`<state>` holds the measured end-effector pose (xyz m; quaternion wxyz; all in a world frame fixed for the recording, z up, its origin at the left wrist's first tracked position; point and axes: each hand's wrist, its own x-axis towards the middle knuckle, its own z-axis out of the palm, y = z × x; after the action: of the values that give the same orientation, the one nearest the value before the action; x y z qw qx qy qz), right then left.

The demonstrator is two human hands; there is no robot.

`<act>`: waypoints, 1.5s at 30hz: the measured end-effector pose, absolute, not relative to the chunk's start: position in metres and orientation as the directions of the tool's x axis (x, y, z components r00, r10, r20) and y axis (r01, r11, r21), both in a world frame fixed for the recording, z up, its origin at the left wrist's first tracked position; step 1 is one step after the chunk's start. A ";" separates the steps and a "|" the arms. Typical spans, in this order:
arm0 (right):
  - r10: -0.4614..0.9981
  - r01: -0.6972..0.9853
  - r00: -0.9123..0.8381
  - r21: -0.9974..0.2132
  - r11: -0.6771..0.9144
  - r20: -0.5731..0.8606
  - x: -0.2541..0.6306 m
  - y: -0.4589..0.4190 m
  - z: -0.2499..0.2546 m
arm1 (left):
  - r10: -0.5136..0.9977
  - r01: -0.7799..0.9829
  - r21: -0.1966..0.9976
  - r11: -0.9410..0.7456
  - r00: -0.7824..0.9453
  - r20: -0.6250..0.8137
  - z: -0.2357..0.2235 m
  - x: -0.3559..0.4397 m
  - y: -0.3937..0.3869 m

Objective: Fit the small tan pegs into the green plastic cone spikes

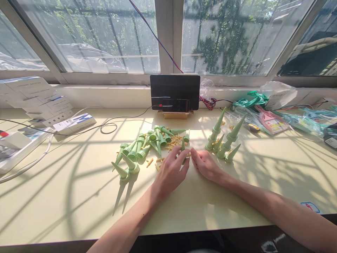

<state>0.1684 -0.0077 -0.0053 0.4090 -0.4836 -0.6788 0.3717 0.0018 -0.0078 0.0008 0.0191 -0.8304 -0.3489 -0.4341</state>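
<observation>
"What fills most of the space?"

"The tabletop [86, 168], smooth and pale yellow-green, striped with shadows. Across its left and middle spreads a heap of cones [141, 144], light green and lying at all angles; several show round, hollow ends with a thick collar. Beyond the heap, at the far side, stands a flat black tablet [175, 88], glossy in front."

"And to the right?"

"A cluster of standing cones [225, 147], same green, tall ones beside short ones. The tall ones look stacked, collar over collar, each ending in a sharp tip."

"Now the hands — where is the piece they work on?"

"In the middle, just on the near side of the heap. The left hand [172, 168] grasps one green cone [183, 143] between thumb and fingers, point up. The tip rises past the far side of the forefinger; the lower part sits in the gap above the thumb, partly hidden. It looks like matte plastic, tapering evenly."

"The right hand [206, 165]?"

"Curled, thumb against forefinger, just beside the cone. A tan peg [189, 154] seems to show at those fingertips; whether they grip it, I cannot tell."

"Anything smaller?"

"Loose pegs [176, 141], scattered beyond and left of the left hand — short, rounded rods with a wood-like colour."
</observation>
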 end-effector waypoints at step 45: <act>0.963 0.264 -0.175 -0.933 0.246 0.205 0.170 -0.005 -0.007 | 0.695 0.501 0.522 -0.690 0.258 0.671 0.002 0.003 -0.006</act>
<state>0.1705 -0.0045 -0.0068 0.4399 -0.4679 -0.6554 0.3975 0.0025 -0.0061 0.0022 -0.1018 -0.7867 -0.3801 -0.4757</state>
